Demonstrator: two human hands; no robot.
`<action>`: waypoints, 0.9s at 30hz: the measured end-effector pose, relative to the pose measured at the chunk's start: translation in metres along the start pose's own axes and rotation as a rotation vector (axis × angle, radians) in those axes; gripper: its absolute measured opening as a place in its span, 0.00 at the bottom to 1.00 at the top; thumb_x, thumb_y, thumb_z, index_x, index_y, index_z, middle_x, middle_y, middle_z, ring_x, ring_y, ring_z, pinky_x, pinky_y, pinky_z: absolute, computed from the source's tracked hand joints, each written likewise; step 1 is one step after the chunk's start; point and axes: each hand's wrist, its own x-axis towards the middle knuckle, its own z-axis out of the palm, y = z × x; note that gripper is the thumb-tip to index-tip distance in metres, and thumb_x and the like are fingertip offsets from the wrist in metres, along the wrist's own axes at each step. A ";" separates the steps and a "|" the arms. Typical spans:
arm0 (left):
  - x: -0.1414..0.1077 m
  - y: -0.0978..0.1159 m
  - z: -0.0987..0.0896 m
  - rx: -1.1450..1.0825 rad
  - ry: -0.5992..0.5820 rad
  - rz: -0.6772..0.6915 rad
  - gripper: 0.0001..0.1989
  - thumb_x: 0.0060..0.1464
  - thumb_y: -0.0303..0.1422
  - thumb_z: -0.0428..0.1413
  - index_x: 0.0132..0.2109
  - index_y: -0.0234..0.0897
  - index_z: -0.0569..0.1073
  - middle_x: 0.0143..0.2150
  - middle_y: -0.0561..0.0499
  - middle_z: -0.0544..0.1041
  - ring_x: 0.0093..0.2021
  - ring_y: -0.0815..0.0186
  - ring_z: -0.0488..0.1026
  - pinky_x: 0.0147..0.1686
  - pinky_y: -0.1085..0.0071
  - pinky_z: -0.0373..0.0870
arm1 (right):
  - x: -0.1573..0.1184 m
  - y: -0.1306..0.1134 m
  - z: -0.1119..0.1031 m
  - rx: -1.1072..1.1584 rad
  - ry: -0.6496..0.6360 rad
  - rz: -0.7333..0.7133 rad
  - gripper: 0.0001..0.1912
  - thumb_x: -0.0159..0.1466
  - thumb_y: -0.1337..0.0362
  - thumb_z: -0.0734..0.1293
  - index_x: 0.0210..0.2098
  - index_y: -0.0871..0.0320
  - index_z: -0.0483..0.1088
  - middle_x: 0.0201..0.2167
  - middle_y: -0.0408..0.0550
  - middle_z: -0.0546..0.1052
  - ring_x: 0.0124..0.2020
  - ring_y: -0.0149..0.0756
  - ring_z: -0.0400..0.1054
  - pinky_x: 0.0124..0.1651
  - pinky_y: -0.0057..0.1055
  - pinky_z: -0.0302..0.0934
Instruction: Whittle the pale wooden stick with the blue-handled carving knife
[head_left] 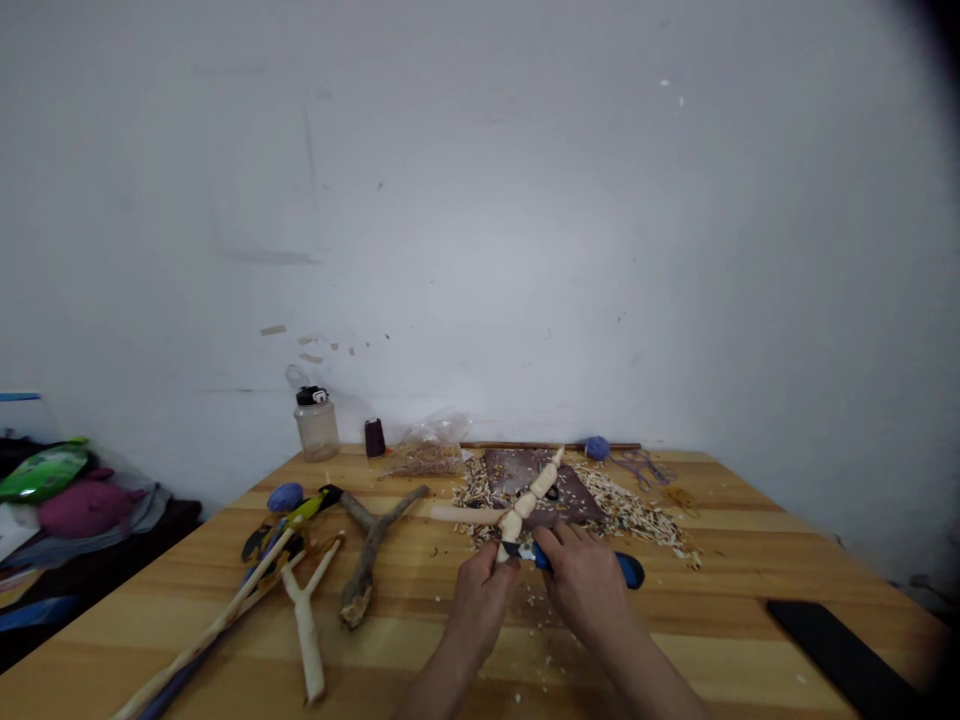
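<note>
My left hand [480,605] grips the lower end of a peeled, pale forked stick [526,503], whose two arms reach to the far side and to the left. My right hand [577,582] is shut around a carving knife with a blue and black handle [626,570]. The knife's short dark blade [513,549] lies against the stick just above my left hand. Both hands are close together over the wooden table [465,640], and my fingers hide part of the handle.
Left of my hands lie a bark-covered forked branch [366,560], a peeled forked stick [306,620] and a long pale stick [225,610]. Wood shavings [630,512] surround a brown mat [525,470]. A plastic bottle [316,425] stands at the back; a flat black object [844,660] lies right.
</note>
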 end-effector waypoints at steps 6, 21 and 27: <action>-0.003 0.004 -0.003 0.246 0.029 0.009 0.09 0.51 0.31 0.44 0.31 0.36 0.68 0.26 0.51 0.72 0.29 0.66 0.67 0.28 0.74 0.54 | 0.001 -0.009 0.007 -0.016 -0.108 0.081 0.12 0.57 0.72 0.58 0.38 0.54 0.66 0.33 0.47 0.73 0.34 0.37 0.68 0.32 0.28 0.50; -0.011 0.007 0.005 0.393 0.027 -0.006 0.13 0.55 0.34 0.41 0.40 0.34 0.67 0.35 0.40 0.75 0.37 0.60 0.71 0.34 0.70 0.59 | 0.005 -0.019 0.025 -0.070 -0.058 0.192 0.13 0.61 0.73 0.54 0.37 0.56 0.67 0.32 0.54 0.73 0.36 0.44 0.68 0.35 0.33 0.54; -0.006 -0.001 0.012 -0.275 -0.081 -0.295 0.09 0.51 0.39 0.46 0.31 0.39 0.63 0.19 0.56 0.65 0.18 0.71 0.61 0.20 0.76 0.54 | 0.005 -0.017 0.027 0.275 -0.193 0.229 0.12 0.59 0.73 0.56 0.36 0.56 0.68 0.30 0.50 0.75 0.32 0.37 0.69 0.31 0.27 0.53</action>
